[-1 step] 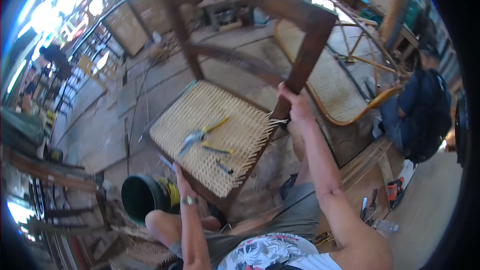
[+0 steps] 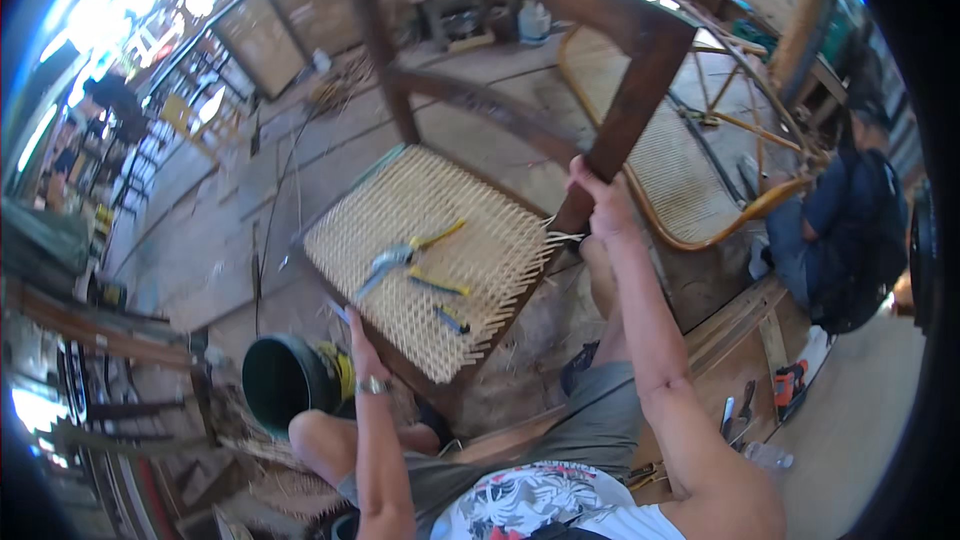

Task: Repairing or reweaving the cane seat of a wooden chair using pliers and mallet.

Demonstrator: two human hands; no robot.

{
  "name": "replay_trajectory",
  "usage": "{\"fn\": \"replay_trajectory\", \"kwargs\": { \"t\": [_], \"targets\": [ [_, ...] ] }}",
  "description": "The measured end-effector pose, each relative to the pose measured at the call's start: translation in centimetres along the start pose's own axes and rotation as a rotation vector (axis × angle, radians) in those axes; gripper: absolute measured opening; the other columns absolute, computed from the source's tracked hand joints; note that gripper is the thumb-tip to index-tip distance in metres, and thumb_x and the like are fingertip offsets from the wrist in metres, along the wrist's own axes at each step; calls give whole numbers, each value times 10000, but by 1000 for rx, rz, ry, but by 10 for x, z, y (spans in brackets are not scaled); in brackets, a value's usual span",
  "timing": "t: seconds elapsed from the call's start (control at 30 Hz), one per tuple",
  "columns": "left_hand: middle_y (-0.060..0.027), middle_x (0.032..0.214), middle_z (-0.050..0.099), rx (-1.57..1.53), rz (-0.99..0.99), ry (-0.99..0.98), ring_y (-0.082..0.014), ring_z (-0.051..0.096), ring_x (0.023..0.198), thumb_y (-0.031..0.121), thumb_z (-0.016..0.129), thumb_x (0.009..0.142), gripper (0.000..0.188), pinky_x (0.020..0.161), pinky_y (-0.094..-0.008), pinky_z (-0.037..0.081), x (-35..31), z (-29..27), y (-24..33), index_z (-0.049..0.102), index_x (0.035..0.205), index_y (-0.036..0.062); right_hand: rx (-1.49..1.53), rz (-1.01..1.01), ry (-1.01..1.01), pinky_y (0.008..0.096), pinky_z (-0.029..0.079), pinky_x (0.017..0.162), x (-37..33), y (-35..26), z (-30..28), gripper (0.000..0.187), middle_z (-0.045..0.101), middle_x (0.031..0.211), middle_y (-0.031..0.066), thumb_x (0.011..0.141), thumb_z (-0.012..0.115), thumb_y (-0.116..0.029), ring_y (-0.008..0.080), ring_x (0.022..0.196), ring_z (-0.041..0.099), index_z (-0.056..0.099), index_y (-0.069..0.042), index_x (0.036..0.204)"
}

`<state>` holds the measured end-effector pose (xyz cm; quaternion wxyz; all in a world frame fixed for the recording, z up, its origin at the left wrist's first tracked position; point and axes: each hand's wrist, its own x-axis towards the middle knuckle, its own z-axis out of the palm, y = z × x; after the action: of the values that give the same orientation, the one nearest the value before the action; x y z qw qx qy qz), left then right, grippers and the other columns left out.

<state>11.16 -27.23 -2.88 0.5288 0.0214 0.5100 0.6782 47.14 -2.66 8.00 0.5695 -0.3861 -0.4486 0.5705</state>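
A dark wooden chair (image 2: 630, 95) with a woven cane seat (image 2: 400, 205) tilts in front of me. My right hand (image 2: 608, 208) is wrapped round its right back post, just above the seat. My left hand (image 2: 366, 348) is closed beside the seat's lower left edge, and a thin pale tool (image 2: 338, 311) sticks out past its fingers; its kind is unclear. On the cane lie pliers (image 2: 395, 258) with yellow and dark handles and a small dark and yellow tool (image 2: 452, 318). Loose cane ends fringe the seat's right side.
A dark green bucket (image 2: 290, 380) stands by my left knee. At right, a person (image 2: 850, 210) in dark clothes sits by a rattan-framed lounger (image 2: 680, 175). An orange and black power tool (image 2: 790, 385) and a clear bottle (image 2: 768, 456) lie on the bench at my right.
The chair back has leaned a little to the right, with my right hand still on its post. The whole view has shifted slightly. The pliers remain on the seat.
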Motion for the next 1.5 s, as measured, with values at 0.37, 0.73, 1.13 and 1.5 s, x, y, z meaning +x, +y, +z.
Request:
{"fn": "replay_trajectory", "kwargs": {
  "t": [0.37, 0.73, 1.13, 1.5],
  "targets": [
    [-165, 1050, 734, 2159, 626, 388, -332, 677, 1045, 511, 572, 984, 489, 912, -490, 451, 19, 31, 99, 729, 1059, 54, 139, -118, 255, 277, 491, 703, -70, 20, 4, 318, 629, 796, 8, 914, 804, -325, 140, 727, 632, 647, -92, 1062],
    [-57, 1427, 559, 2121, 1764, -406, -273, 378, 1481, 180, 700, 851, 168, 1260, -502, 221, -45, 47, 129, 710, 1007, 120, 61, -165, 255, 367, 546, 841, -130, 1, -5, 416, 601, 1004, 80, 971, 738, -311, 198, 867, 624, 532, -44, 1214],
    [-59, 1030, 666, 1629, 1960, -1105, -237, 587, 1216, 126, 716, 741, 172, 1066, -380, 497, -88, 94, 92, 680, 902, 81, -56, -336, 124, 335, 510, 801, -123, 19, -11, 169, 654, 867, 74, 1022, 663, -213, 179, 823, 634, 607, -58, 986],
    [-61, 1086, 680, 1386, 1908, -1188, -258, 604, 1211, 135, 765, 766, 173, 1037, -407, 504, -105, 125, 42, 683, 914, 96, -233, -412, 125, 289, 491, 730, -122, 21, -17, 238, 647, 817, 45, 1024, 658, -225, 132, 788, 618, 628, -44, 872]
  ]
}}
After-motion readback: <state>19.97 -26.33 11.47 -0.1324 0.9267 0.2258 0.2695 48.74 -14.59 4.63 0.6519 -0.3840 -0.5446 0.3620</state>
